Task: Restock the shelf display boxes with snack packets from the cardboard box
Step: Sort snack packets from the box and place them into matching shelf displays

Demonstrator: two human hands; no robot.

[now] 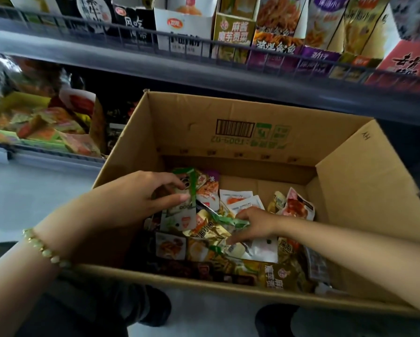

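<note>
An open cardboard box (240, 132) sits in front of me on the floor, its bottom covered with several mixed snack packets (250, 249). My left hand (140, 198) reaches in from the left and holds a small stack of green-and-white packets (187, 190) between thumb and fingers. My right hand (255, 224) is deeper in the box, fingers curled round a green-edged packet (238, 222) lying on the pile. Display boxes (233, 32) with snack packets stand on the shelf above.
A dark shelf edge with a wire rail (204, 69) runs just behind the box. A lower shelf at the left holds a yellow-green display box (33, 122) of packets. My knees and dark shoes (145, 305) are below the box on the pale floor.
</note>
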